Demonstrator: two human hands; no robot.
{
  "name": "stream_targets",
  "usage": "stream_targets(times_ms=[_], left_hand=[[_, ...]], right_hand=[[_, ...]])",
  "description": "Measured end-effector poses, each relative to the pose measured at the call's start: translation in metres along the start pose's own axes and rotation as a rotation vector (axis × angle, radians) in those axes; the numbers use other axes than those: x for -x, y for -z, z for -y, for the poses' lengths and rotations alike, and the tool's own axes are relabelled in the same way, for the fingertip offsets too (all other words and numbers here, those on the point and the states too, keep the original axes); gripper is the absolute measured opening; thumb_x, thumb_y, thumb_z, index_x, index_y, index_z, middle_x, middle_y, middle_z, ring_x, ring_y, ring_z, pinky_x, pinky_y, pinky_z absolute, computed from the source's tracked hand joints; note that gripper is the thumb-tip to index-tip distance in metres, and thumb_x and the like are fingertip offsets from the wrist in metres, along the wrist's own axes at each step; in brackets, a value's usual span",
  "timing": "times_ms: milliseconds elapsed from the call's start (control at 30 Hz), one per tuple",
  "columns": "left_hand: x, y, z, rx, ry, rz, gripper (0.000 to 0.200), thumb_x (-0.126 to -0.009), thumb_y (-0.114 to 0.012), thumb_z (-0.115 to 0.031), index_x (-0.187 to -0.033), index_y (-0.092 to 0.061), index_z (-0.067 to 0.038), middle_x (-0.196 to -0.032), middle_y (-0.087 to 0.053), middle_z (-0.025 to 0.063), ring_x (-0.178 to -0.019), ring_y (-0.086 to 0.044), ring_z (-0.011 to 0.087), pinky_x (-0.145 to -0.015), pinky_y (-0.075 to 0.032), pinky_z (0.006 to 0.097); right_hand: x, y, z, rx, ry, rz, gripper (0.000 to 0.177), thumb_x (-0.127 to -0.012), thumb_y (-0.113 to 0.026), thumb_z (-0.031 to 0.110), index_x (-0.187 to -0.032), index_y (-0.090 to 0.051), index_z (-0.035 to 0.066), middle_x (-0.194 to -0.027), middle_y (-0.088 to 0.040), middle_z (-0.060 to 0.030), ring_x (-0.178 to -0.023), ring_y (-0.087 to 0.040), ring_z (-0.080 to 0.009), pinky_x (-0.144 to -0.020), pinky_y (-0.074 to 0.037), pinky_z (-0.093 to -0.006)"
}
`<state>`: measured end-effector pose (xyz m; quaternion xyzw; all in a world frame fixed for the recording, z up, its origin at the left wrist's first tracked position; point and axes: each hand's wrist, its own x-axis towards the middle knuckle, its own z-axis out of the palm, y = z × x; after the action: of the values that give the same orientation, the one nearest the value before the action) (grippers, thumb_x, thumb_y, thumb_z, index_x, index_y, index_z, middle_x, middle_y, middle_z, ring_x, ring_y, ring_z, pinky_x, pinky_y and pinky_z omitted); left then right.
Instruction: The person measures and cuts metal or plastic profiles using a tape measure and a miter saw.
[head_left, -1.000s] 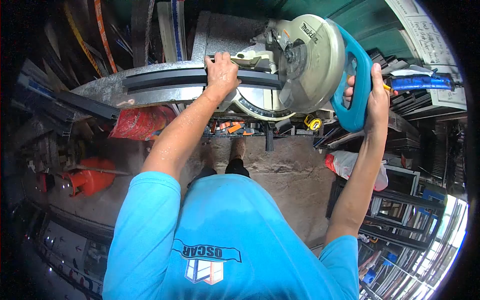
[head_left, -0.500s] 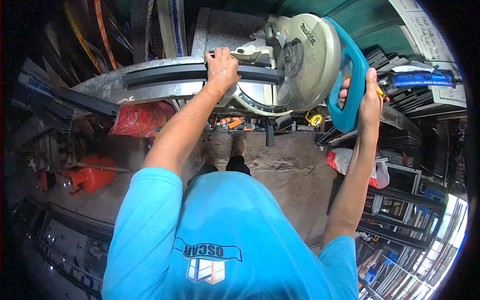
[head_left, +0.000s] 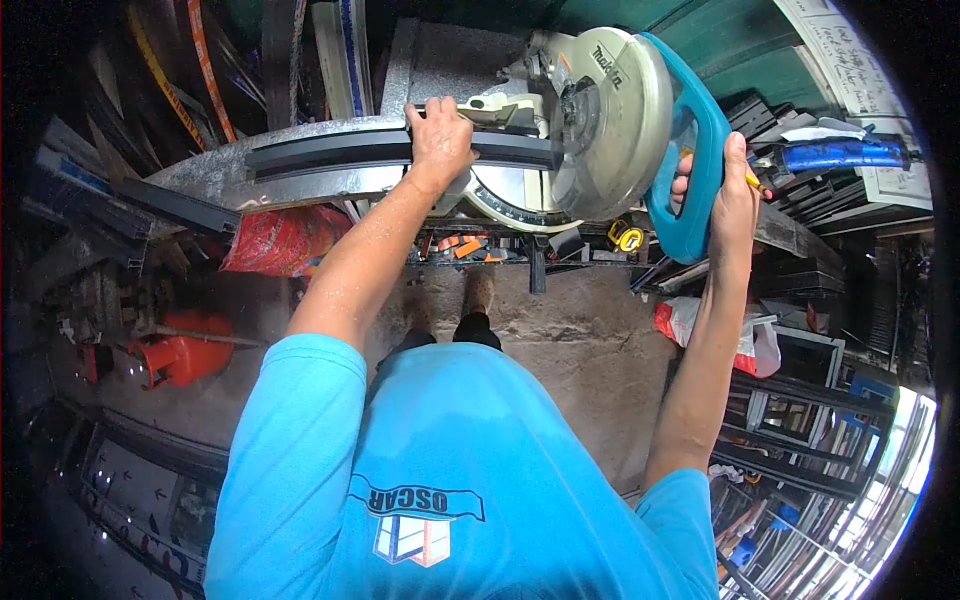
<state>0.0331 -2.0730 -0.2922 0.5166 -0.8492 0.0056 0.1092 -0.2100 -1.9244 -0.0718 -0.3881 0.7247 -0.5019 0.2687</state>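
Note:
A miter saw [head_left: 620,120] with a cream blade guard and teal handle [head_left: 708,130] stands in front of me. My right hand [head_left: 730,195] is closed around the handle, and a thin yellow pencil-like stick [head_left: 758,186] pokes out beside its fingers. A long dark metal profile [head_left: 330,152] lies along the saw's fence and runs under the guard. My left hand [head_left: 441,142] presses on it, fingers wrapped over the profile and fence, left of the blade. The guard hides the profile's right end and most of the blade.
Below the saw, a shelf holds a yellow tape measure [head_left: 627,237] and small orange pieces [head_left: 465,245]. A red sack [head_left: 283,238] and an orange gas cylinder [head_left: 185,350] are at the left. A blue tube [head_left: 840,154] and stacked profiles lie right. Window frames [head_left: 800,410] lean lower right.
The saw head and my right hand have shifted very slightly left in view. My left hand stays on the profile, almost unmoved.

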Motion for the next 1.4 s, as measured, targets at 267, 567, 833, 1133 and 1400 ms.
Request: stream_targets(times_ms=[267,567,833,1133,1400], left_hand=[[0.001,0.0,-0.001,-0.018,0.005,-0.034,0.039,-0.065,-0.088,-0.041,-0.093,-0.079,-0.013,-0.11,-0.06,0.011,-0.113,-0.053,0.0301,-0.103,-0.033,0.0624],[0.002,0.002,-0.002,-0.022,0.004,-0.026,0.04,-0.066,-0.087,-0.043,-0.093,-0.079,-0.014,-0.112,-0.06,0.0083,-0.113,-0.054,0.028,-0.103,-0.034,0.0628],[0.004,0.007,-0.008,-0.04,-0.011,-0.061,0.048,-0.064,-0.088,-0.041,-0.101,-0.077,-0.014,-0.113,-0.058,0.0102,-0.114,-0.053,0.0309,-0.105,-0.035,0.0639],[0.005,0.013,-0.014,-0.101,0.005,-0.007,0.046,-0.068,-0.087,-0.042,-0.099,-0.077,-0.01,-0.114,-0.058,0.0124,-0.116,-0.053,0.0322,-0.104,-0.034,0.0642],[0.004,0.012,-0.012,-0.162,-0.011,0.024,0.048,-0.07,-0.085,-0.044,-0.103,-0.075,-0.011,-0.114,-0.058,0.0129,-0.117,-0.055,0.0335,-0.103,-0.035,0.0661]], right_hand=[[-0.001,0.004,-0.012,-0.025,0.011,0.02,0.061,-0.102,-0.045,0.06,-0.094,-0.062,0.001,-0.076,-0.065,-0.0094,-0.059,-0.065,-0.0155,-0.053,-0.055,-0.0303],[0.007,0.001,-0.029,-0.084,0.03,0.008,0.057,-0.103,-0.046,0.057,-0.098,-0.062,0.003,-0.074,-0.064,-0.0065,-0.056,-0.062,-0.0127,-0.05,-0.052,-0.0288],[0.02,-0.005,-0.049,-0.087,0.114,-0.027,0.052,-0.104,-0.045,0.054,-0.094,-0.059,0.006,-0.074,-0.063,-0.0039,-0.057,-0.061,-0.0104,-0.052,-0.05,-0.0263],[0.032,-0.009,-0.08,-0.092,0.192,-0.054,0.048,-0.105,-0.05,0.048,-0.097,-0.059,0.002,-0.074,-0.063,-0.0055,-0.059,-0.061,-0.01,-0.053,-0.049,-0.0257],[0.034,-0.013,-0.092,0.003,0.345,-0.168,0.051,-0.104,-0.049,0.045,-0.084,-0.054,-0.002,-0.068,-0.061,-0.0287,-0.071,-0.064,-0.0495,-0.06,-0.046,-0.0537]])
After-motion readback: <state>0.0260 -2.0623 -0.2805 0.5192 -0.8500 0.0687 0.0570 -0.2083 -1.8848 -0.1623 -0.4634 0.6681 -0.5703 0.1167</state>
